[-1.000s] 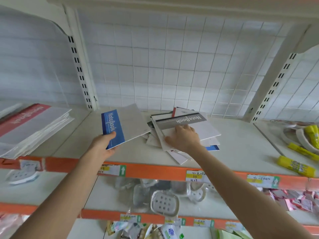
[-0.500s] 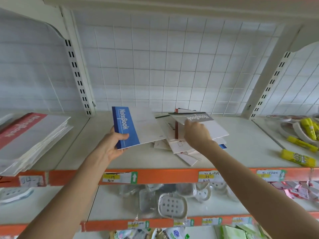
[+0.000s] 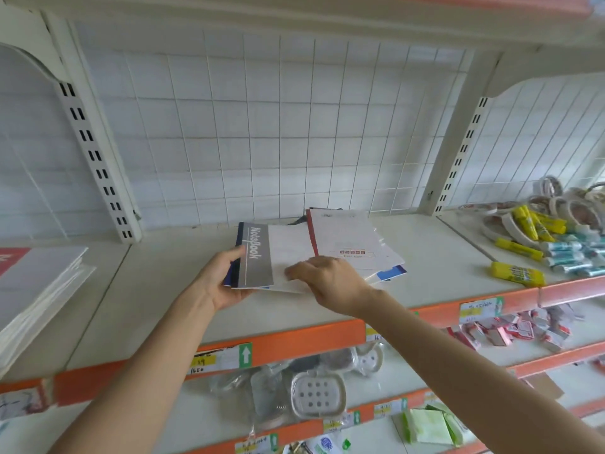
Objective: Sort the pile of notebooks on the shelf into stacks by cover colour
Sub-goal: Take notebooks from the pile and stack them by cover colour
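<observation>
Though right hand [image 3: 330, 280] hold unclear, grey "NoteBook" notebook [image 3: 257, 257] in left hand [image 3: 219, 280] grip.

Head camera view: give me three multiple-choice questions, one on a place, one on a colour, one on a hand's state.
1. Where do the yellow glue sticks lie?
A) right of the notebook pile
B) one shelf down
C) left of it
2. What colour is the band on the top notebook in the left hand?
A) red
B) grey
C) green
3. The left hand is:
A) empty
B) flat on the shelf
C) gripping notebooks
Answers: A, they show far right of the pile; B, its NoteBook band is grey; C, its thumb clamps the band.
</observation>
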The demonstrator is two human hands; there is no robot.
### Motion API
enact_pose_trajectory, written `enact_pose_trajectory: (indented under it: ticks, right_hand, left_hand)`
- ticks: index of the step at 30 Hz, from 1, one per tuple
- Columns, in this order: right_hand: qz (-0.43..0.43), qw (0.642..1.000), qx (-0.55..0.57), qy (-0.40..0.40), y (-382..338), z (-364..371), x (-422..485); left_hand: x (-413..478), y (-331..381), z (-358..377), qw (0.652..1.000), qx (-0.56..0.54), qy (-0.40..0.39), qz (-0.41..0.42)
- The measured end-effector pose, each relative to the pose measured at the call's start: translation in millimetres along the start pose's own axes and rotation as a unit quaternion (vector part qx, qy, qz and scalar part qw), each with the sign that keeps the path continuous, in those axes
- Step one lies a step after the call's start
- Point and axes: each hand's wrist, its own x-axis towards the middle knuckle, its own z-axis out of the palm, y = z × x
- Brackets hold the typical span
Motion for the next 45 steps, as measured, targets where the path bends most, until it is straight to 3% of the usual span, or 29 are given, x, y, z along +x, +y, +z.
enact_pose_trajectory:
  ticks: [3, 6, 10, 16, 21, 24, 28, 32, 35, 40, 45]
  right_hand:
    - [0.015, 0.998, 0.061, -0.028, 3.0, -5.0, 3.9]
    - [0.140, 0.987, 0.069, -0.032, 19.6, -12.7, 6.3]
    - [0.283, 0.943, 0.007, -0.177, 39.6, -15.9, 6.4]
    - [0.271, 0.950, -0.099, -0.124, 48.7, -7.4, 1.7]
    - [0.284, 0.944, -0.167, -0.032, 50.8, 3.6, -4.7]
    - [0.335, 0.924, -0.113, 0.148, 50.2, -4.1, 0.1]
    - [0.421, 0.832, 0.012, 0.360, 47.1, -36.3, 20.1]
    - [0.488, 0.722, 0.184, 0.454, 43.4, -61.3, 44.0]
    - [0.513, 0.710, 0.271, 0.400, 45.4, -57.4, 57.8]
    - [0.534, 0.746, 0.338, 0.209, 40.9, -37.8, 65.7]
    - [0.508, 0.795, 0.322, 0.082, 29.0, -24.8, 77.3]
  left_hand:
    - [0.3, 1.0, 1.4, 0.997, 0.072, 0.016, 0.000]
    - [0.8, 5.5, -10.0, 0.991, 0.132, 0.033, 0.014]
    - [0.0, 11.1, -27.5, 0.984, 0.167, 0.054, 0.024]
    - [2.1, 15.4, -35.0, 0.985, 0.160, 0.045, 0.036]
    - [4.4, 14.9, -28.6, 0.985, 0.162, 0.044, 0.036]
    - [5.7, 13.3, -29.5, 0.984, 0.169, 0.033, 0.039]
    - [6.7, 13.3, -37.7, 0.985, 0.165, 0.036, 0.029]
    - [4.3, 16.7, -47.0, 0.984, 0.167, 0.048, 0.026]
    - [0.0, 21.1, -57.3, 0.984, 0.170, 0.048, 0.022]
    - [-9.2, 28.1, -75.4, 0.983, 0.178, 0.022, 0.032]
    - [-20.2, 28.8, -88.4, 0.980, 0.195, -0.019, 0.028]
